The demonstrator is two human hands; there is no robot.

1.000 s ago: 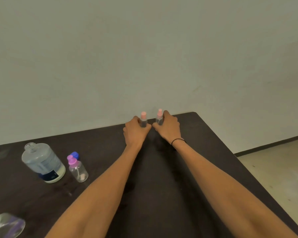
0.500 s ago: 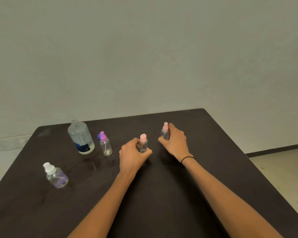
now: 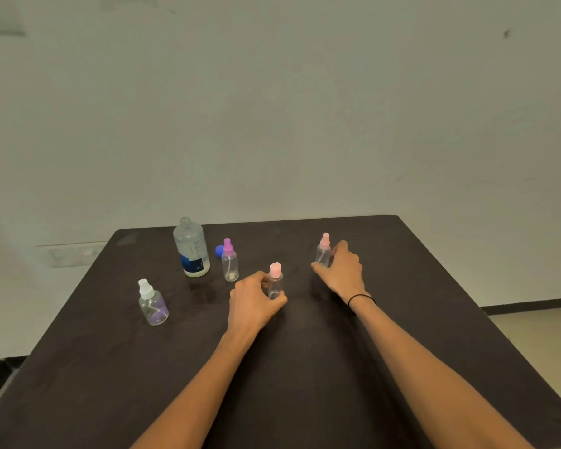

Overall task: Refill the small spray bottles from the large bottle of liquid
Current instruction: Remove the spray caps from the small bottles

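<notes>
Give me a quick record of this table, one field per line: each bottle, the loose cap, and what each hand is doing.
large bottle: clear large bottle, uncapped, upright
loose cap: blue cap, on dark table
purple-top spray bottle: standing free
white-top spray bottle: standing free, nearest left edge
left hand: grips pink-top spray bottle
right hand: holds second pink-top bottle

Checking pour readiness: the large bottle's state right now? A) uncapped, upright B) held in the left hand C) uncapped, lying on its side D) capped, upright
A: the large bottle stands upright on the table with its neck open, and a blue cap lies beside it; neither hand touches it.
</notes>
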